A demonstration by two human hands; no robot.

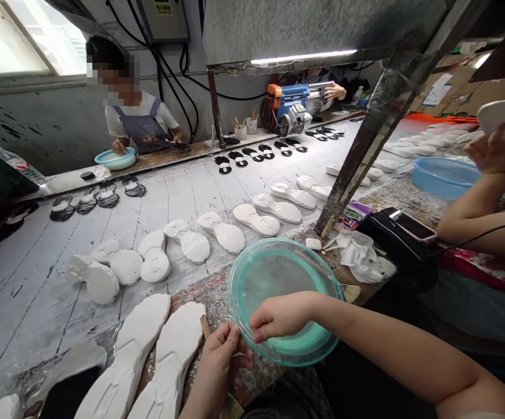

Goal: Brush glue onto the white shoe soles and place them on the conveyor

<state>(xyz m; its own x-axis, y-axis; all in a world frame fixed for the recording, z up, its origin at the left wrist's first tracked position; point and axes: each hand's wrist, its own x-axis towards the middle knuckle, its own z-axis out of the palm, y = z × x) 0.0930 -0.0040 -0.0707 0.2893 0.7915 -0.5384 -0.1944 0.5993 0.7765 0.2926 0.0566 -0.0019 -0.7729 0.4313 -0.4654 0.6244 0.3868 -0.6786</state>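
A turquoise basin (pixel 252 256) stands at the bench edge in front of me, with clear plastic (pixel 322 256) around its rim. My right hand (pixel 281 317) reaches over the basin, fingers curled and pinching the clear plastic at the near left rim. My left hand (pixel 223 361) is closed beside that rim, thumb and forefinger pressed together. A brush (pixel 205 327) runs through it, wooden handle pointing up and bristles showing below. Left of this hand lie two large white shoe soles (pixel 180 337). Another brush (pixel 350 292) rests partly hidden behind the basin.
A conveyor belt (pixel 169 186) carries rows of white soles (pixel 223 233) and black soles (pixel 132 186). A rusty post (pixel 357 145) rises right of the basin. A phone (pixel 412 224) lies on a black bag. Co-workers sit across the belt and at right, near a blue basin (pixel 444 174).
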